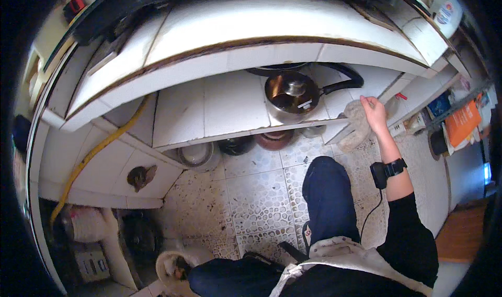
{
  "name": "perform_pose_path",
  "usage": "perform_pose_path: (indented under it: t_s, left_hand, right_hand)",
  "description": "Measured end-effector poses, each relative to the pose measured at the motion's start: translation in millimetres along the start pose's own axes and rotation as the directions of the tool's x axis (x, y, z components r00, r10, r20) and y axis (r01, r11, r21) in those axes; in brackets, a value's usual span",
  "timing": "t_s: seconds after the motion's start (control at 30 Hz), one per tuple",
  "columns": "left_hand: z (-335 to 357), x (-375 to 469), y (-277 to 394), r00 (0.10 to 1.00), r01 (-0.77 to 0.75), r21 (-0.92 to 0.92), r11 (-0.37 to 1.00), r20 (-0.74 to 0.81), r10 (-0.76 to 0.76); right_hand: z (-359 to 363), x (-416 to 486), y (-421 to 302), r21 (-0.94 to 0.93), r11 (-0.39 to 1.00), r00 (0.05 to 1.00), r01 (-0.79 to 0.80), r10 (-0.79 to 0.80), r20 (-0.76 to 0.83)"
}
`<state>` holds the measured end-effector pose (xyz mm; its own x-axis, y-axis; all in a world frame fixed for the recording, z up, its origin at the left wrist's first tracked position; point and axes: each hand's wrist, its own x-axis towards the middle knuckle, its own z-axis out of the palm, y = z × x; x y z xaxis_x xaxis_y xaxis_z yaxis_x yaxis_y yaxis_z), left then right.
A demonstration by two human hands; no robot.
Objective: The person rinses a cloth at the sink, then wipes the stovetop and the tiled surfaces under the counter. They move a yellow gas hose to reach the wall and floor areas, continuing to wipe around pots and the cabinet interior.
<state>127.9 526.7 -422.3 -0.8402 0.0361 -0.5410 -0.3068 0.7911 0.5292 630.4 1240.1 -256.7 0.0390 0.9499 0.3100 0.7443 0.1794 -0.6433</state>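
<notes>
My right hand (375, 114) pinches a grey-beige cloth (355, 126) that hangs down in front of the right end of a white tiled shelf (235, 100). A dark strapped device (388, 170) with a cable sits on my right forearm. Left of the cloth, on the shelf, stands a steel saucepan (292, 97) with a glass lid and a black handle pointing right. Part of a second pan shows behind it, mostly hidden by the counter edge. My left hand is out of view.
Under the shelf stand several pots and bowls, among them a reddish-brown pot (274, 139) and a pale basin (197, 153). A yellow hose (100, 148) runs down the left. A bin (172, 263) is beside my left knee. An orange packet (462, 121) lies at right.
</notes>
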Motion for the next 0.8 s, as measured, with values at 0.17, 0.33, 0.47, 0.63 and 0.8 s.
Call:
perform_pose_path:
  t_s: [0.17,0.33,0.47,0.63,0.8]
  left_hand:
    - [9.3,-22.1,20.5,0.996,-0.067,0.068,0.995,-0.056,0.071]
    - [7.9,-36.4,13.7,0.992,-0.082,0.08,0.993,-0.087,0.089]
    - [5.8,-45.6,-0.8,0.993,-0.055,0.081,0.995,-0.102,0.063]
    - [-1.7,-52.1,-16.5,0.993,-0.028,0.053,0.998,-0.113,0.034]
    - [-20.3,-69.8,-53.0,0.99,0.041,-0.021,0.999,-0.133,-0.043]
  right_hand:
    - [38.4,24.3,33.8,0.042,0.995,0.983,0.087,-0.079,-0.164]
    - [108.0,53.7,48.4,-0.4,0.891,0.972,0.216,-0.235,0.002]
    - [111.5,41.7,48.0,-0.456,0.844,0.955,0.284,-0.208,0.209]
    - [83.5,-54.4,3.7,0.0,0.95,0.894,0.312,-0.294,0.338]
    - [103.8,-114.2,-110.3,0.553,0.8,0.773,0.231,-0.496,0.395]
